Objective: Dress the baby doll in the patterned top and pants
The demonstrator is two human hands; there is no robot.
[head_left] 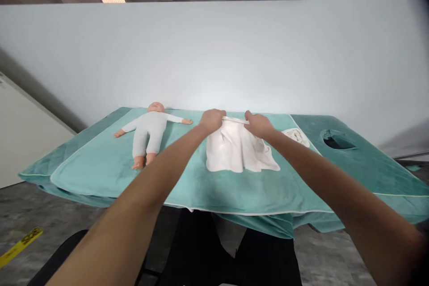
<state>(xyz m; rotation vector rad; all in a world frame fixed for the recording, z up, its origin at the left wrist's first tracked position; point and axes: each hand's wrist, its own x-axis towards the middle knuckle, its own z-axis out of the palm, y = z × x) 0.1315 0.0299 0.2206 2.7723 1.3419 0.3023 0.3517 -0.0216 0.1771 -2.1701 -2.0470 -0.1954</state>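
Observation:
A white cloth garment (231, 149) hangs from both hands over the middle of the bed, its lower edge spread near the green cover. My left hand (213, 120) pinches one end of its top edge. At the other end, my right hand (258, 124) is closed on the same edge, which is stretched between the two. Left of the garment, a baby doll (149, 129) in a pale suit lies on its back with arms spread. Beyond my right hand is a small crumpled white cloth (296, 136).
A light green sheet (97, 165) with white piping covers much of the bed. The darker green end at right (375, 156) has a round hole (338, 142). A white wall (214, 58) stands behind. Yellow tape (20, 246) marks the grey floor.

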